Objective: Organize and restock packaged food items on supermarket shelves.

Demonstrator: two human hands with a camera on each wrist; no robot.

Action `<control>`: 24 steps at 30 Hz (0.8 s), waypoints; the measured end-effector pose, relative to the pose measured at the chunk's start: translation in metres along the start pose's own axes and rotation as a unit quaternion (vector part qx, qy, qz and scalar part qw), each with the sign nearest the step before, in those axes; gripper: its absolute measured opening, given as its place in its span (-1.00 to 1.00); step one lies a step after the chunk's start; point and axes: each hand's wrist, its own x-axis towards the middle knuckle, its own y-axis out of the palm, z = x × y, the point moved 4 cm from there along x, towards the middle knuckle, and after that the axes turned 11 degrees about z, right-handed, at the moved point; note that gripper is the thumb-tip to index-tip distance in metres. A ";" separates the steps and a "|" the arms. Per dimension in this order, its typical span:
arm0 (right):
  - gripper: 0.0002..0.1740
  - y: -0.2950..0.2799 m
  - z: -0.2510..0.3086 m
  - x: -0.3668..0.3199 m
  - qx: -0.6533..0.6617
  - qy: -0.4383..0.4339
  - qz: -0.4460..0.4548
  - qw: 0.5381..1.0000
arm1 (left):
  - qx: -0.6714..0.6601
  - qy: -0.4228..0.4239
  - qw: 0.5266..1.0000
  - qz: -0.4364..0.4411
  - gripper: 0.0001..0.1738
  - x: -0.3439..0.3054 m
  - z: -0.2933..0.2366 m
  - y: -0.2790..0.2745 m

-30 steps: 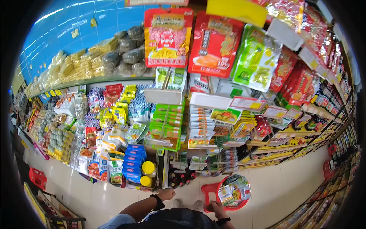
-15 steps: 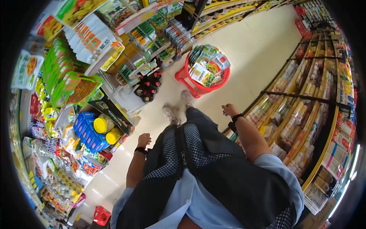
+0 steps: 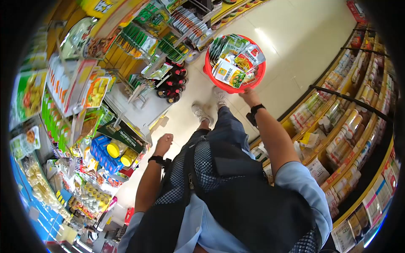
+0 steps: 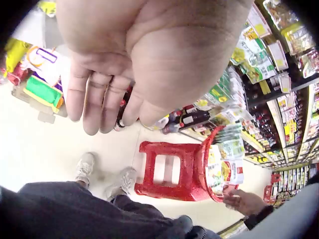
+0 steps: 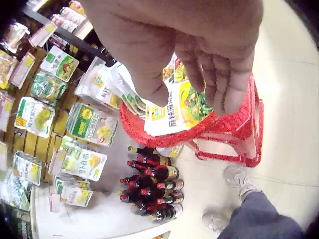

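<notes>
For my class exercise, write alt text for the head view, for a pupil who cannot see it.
A person's right hand is at the rim of a round red plastic basket filled with colourful flat food packets. The empty left hand hangs apart; stocked shelves stand on both sides.

Round red tub (image 3: 231, 89), holding white-and-green food packets (image 3: 229, 75).
At one o'clock in the head view, it is standing upright on a red frame base (image 4: 188, 172); packets are lying heaped inside.

Pale tiled floor (image 3: 295, 59); glare streak (image 3: 265, 40) far. Left shelving (image 3: 134, 104), stocked. Right shelving (image 3: 350, 100), black-railed, stocked. Blue wall (image 3: 26, 196) near left.
</notes>
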 end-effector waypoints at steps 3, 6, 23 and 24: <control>-0.31 -0.027 0.020 0.041 -0.051 -0.010 -0.066 0.996 | 0.015 0.021 1.000 0.017 -0.68 -0.010 -0.030 0.024; -0.14 -0.033 0.038 0.090 -0.049 -0.076 -0.034 0.995 | 0.016 -0.040 0.999 0.009 -0.65 -0.022 -0.057 0.035; -0.18 -0.028 0.078 0.142 -0.183 -0.087 0.037 0.979 | -0.015 -0.095 0.994 -0.054 -0.66 -0.023 -0.096 0.059; -0.19 -0.028 0.073 0.144 -0.175 -0.076 0.045 0.981 | -0.010 -0.090 0.995 -0.053 -0.66 -0.020 -0.099 0.060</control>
